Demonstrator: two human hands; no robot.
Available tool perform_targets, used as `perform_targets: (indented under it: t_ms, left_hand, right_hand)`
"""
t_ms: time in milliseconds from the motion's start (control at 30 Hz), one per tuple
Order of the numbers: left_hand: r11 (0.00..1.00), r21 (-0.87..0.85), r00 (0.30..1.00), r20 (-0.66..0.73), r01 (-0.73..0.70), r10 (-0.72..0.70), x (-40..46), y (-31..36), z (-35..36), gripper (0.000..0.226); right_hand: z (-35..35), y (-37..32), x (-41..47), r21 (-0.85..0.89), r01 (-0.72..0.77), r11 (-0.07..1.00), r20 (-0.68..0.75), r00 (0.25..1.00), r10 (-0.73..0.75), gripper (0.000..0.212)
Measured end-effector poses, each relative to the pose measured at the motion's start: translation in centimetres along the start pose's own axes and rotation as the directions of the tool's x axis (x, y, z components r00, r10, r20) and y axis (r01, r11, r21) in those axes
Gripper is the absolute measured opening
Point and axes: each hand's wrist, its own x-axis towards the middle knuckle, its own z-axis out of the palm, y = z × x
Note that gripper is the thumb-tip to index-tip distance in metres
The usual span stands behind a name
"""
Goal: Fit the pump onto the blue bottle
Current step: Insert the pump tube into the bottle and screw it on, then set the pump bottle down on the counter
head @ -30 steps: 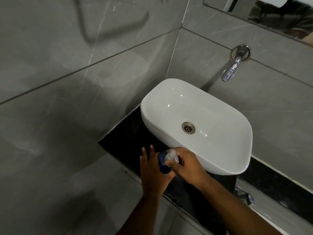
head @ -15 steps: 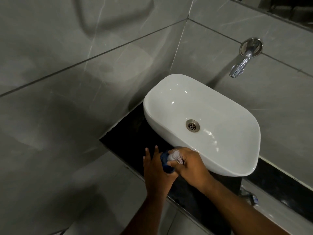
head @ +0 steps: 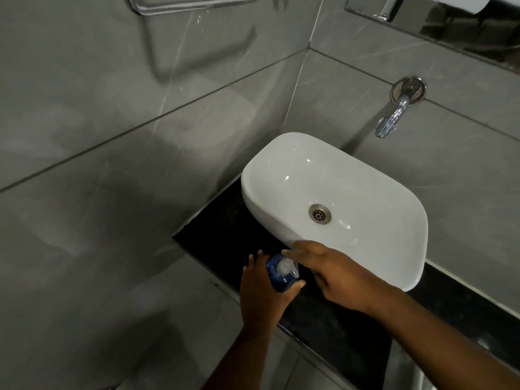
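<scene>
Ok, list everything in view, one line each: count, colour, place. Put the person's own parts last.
bottle: one, blue, on the black counter in front of the basin, held by the left hand
pump: one, clear and white, sitting on top of the bottle
basin: one, white, on the counter below the tap
drain: one, metal, in the basin floor
tap: one, chrome, on the right wall above the basin
counter: one, black, in the corner under the basin
towel rail: one, chrome, top of the left wall
wall tiles: several, grey, both walls
mirror: one, top right, only its lower edge shows
left hand: one, wrapped around the bottle
right hand: one, open, fingers spread, just right of the pump
</scene>
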Motion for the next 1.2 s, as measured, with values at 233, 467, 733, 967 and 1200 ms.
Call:
perform_targets:
  t_ms: [233, 467, 733, 967, 1200]
  left_hand:
    - [1.000, 0.008, 1.000, -0.004, -0.020, 0.020, -0.2, 0.6, 0.0, 0.090]
    - [0.993, 0.099, 0.997, 0.056, -0.060, 0.055, -0.4, 0.4, 0.5, 0.094]
    - [0.997, -0.071, 0.999, -0.047, 0.015, -0.018, -0.7, 1.1, 0.0, 0.096]
    - [0.994, -0.114, 0.997, -0.083, -0.002, -0.007, -1.1, 1.5, -0.4, 0.088]
    - [0.988, -0.153, 0.998, 0.067, 0.030, -0.020, -1.1, 1.0, -0.8, 0.108]
  right_hand:
    - [-1.0, -1.0, 0.9, -0.121, 0.087, 0.989, 0.049, 0.995, -0.081, 0.058]
    - [-1.2, -0.9, 1.4, -0.070, 0.022, 0.997, 0.047, 0.999, -0.019, 0.037]
    - [-0.6, -1.0, 1.7, -0.086, -0.089, 0.992, 0.008, 0.996, 0.090, 0.038]
    - [-0.5, -1.3, 1.5, -0.034, -0.105, 0.994, -0.011, 0.994, 0.105, 0.037]
    - [0.7, -0.7, 0.6, 0.072, -0.145, 0.987, -0.073, 0.986, 0.150, 0.049]
